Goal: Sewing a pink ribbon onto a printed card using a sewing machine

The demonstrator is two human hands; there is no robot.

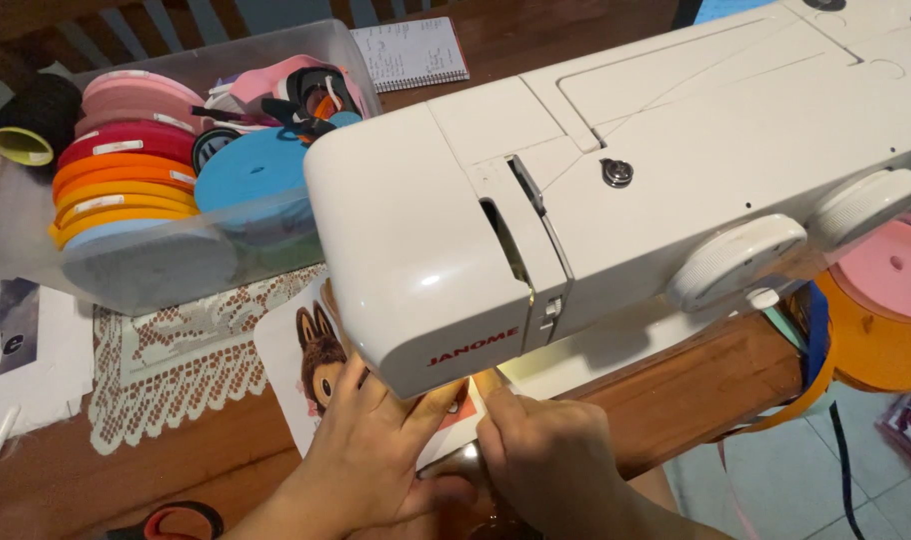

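Left hand [376, 455] lies flat, fingers spread, pressing a white fabric piece printed with a brown cartoon animal [306, 360] onto the bed of a white sewing machine [616, 190]. Right hand [541, 450], just beside it, has fingers curled narrow, fingertips on the fabric's edge under the machine head. The fabric runs from under both hands toward the left. Beyond, a lace mat [186, 360] on the wooden table [226, 450], then a clear bin of coloured ribbon rolls [136, 190] near the far left corner
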